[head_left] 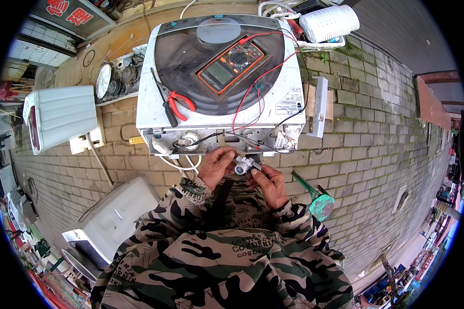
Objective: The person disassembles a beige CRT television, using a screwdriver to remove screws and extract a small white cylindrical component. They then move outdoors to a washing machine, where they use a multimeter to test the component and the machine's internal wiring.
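Between my hands, just in front of the white washing machine, is a small water inlet valve with a pale round body and a dark part on its right. My left hand pinches it from the left. The fingers of my right hand are closed on its dark side. The machine's front is opened up, showing wires and a round white fitting. On its lid lie an orange-and-black multimeter with red and black leads, red-handled pliers and a black-handled screwdriver.
A white panel strip stands right of the machine. To the left are a white appliance, a tray of machine parts and a grey-white casing. A green stool is near my right arm. A white perforated drum lies behind, at right.
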The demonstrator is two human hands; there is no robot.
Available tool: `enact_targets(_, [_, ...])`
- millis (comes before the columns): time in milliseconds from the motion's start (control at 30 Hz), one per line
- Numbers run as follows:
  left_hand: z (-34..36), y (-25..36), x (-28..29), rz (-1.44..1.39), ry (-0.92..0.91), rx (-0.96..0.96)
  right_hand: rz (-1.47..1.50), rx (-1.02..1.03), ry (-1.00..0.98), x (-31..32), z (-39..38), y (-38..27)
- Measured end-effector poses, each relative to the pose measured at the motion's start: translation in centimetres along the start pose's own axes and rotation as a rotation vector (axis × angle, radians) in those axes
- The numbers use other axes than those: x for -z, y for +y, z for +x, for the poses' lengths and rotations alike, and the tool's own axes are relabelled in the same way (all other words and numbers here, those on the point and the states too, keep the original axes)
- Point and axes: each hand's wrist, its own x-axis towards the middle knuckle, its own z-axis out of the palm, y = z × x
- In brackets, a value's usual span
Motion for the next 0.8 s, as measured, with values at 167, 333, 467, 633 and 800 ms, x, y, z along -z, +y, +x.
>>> enact_targets(167, [1.4,1.2,-1.0,-0.062,0.178,-0.069,0.012,-0.016,0.068,1.2,-0.1,-0.1])
enact_targets(333, [4.3,0.5,-1.1,-0.064,0.148,0.035,0.028,-0.018,0.062,2.0,0.0,0.2])
enact_targets(467, [5.5,0.4,-1.6,0.020,0.147,-0.024,0.185,-0.098,0.073,2.8,0.3,0.4])
enact_targets(633, [3.8,2.3,-2.9,-0.065,0.061,-0.059,0.494,-0.163,-0.007,4.4,1.0,1.2])
enact_targets(800, [3.9,1.3,-3.7,-0.393,-0.050,-0.136,0.490,-0.148,-0.032,4.9,1.4,1.5])
